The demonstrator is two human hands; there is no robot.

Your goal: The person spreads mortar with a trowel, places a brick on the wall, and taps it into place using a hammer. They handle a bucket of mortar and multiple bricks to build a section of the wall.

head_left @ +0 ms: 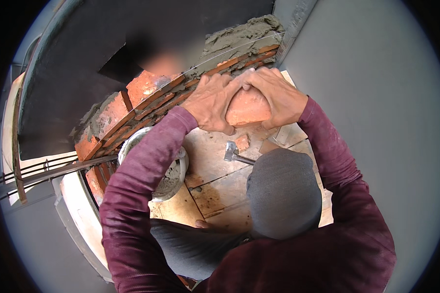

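Head view, from the left: a brick wall (113,113) slants from the left side up to the top centre, grey mortar (242,31) thick on its upper end and a thin string (259,39) along its edge. Below it, left of centre, a white bucket (183,168) of mortar sits partly behind the left sleeve. Just above centre, the left hand (208,100) grips one side of an orange brick (249,108), and the right hand (281,97) clasps the other, fingers meeting over its top. Whether anything supports it underneath, I cannot tell.

At the left, a sleeve brushing the bucket's rim could tip it. At centre, the brick could slide out if either thumb lost its hold, perhaps because of dust, and drop onto the hammer (229,152) and broken chip (242,142) below. Fingers could be pinched if it were pressed down with them underneath. Just right of centre low down, the bent knee (283,195) could be struck too.

Metal bars (58,168) cross the left side, under a dark panel (78,63). Tan boards make up the floor (225,183) at centre, seamed and stained. A plain grey wall (381,122) fills the right.
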